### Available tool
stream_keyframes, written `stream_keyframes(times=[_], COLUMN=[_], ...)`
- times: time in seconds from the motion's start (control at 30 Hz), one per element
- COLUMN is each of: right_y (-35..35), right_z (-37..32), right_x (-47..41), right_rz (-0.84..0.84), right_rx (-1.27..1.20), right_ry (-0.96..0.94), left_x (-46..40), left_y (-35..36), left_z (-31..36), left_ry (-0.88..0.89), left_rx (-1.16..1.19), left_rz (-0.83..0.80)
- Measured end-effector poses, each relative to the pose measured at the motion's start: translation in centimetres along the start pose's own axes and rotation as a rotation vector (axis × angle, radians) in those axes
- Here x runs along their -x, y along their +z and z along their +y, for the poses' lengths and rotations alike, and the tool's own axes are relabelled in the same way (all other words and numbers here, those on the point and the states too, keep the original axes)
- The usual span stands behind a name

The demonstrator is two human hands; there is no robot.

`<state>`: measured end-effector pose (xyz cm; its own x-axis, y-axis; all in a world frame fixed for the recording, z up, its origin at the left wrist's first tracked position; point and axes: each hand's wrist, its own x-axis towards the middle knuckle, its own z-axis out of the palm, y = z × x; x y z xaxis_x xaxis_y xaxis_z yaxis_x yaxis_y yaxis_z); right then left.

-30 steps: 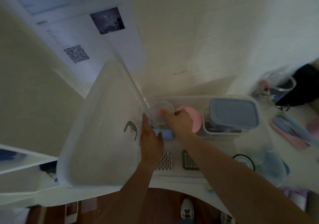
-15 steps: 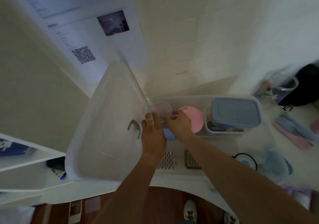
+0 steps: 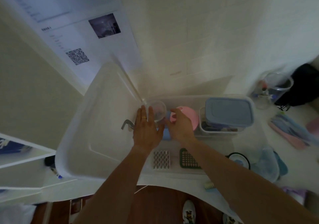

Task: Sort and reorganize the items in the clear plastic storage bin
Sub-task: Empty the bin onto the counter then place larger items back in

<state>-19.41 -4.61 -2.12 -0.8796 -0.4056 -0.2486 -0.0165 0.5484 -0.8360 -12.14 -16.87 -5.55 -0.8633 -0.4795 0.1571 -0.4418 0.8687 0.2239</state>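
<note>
The clear plastic storage bin (image 3: pixel 189 97) stands on a white counter, its lid (image 3: pixel 96 120) swung open to the left. In the bin's far left corner is a clear round container (image 3: pixel 158 109). My left hand (image 3: pixel 146 130) is against its left side, fingers straight up and thumb beneath it. My right hand (image 3: pixel 180 126) hovers just right of it with fingers spread over a pink bowl (image 3: pixel 192 115). A light blue item (image 3: pixel 166 135) lies under both hands. A blue-lidded box (image 3: pixel 229 111) fills the bin's far right.
Near the bin's front wall lie a white wavy-slotted tray (image 3: pixel 161 160) and a green grid basket (image 3: pixel 188 159). On the counter to the right are a black-rimmed dish (image 3: pixel 239 158), a bluish clear tub (image 3: pixel 271 163), a clear jar (image 3: pixel 278 87), a black bag (image 3: pixel 305 84) and pink and blue utensils (image 3: pixel 290 130).
My left hand has slid up along the clear round container's left side. My right hand has come off its rim and moved slightly right over the pink bowl.
</note>
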Motion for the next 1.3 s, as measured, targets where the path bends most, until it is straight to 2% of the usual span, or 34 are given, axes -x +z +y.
stream_keyframes(times=[0.17,0.4,0.47,0.53,0.6,0.7,0.83,1.03,1.3], right_y=[-1.4,-12.5,-15.7,-17.4,-18.0,-18.5,-18.2,-15.8,-15.7], right_z=[0.4,4.9,7.3,9.5,11.5,12.0,10.9,10.8,11.5], right_x=[1.2,0.7,-0.2,-0.7,-1.3,-2.1,-2.4,-3.2,-3.5], right_rz=[-0.014,0.373,0.303,0.106,-0.066,-0.103,-0.045,0.063,0.11], right_rx=[0.061,0.645,0.791,0.926,1.003,0.981,1.017,1.03,1.027], right_ry=[-0.061,-0.4,-0.345,-0.29,-0.319,-0.402,-0.412,-0.355,-0.407], left_x=[0.1,-0.6,-0.8,-0.9,-0.8,-1.0,-2.9,-4.3,-4.3], left_y=[0.4,0.3,0.5,0.8,1.1,1.3,1.5,2.6,2.0], left_z=[-0.3,-0.1,-0.2,-0.2,0.0,0.2,0.4,0.5,0.6], left_ry=[0.066,0.023,0.004,0.0,0.021,0.073,0.21,0.195,0.183], left_rx=[-0.059,-0.048,-0.027,-0.01,-0.015,-0.044,-0.154,-0.16,-0.112], left_rz=[0.067,0.077,0.077,0.072,0.091,0.129,0.037,0.019,-0.026])
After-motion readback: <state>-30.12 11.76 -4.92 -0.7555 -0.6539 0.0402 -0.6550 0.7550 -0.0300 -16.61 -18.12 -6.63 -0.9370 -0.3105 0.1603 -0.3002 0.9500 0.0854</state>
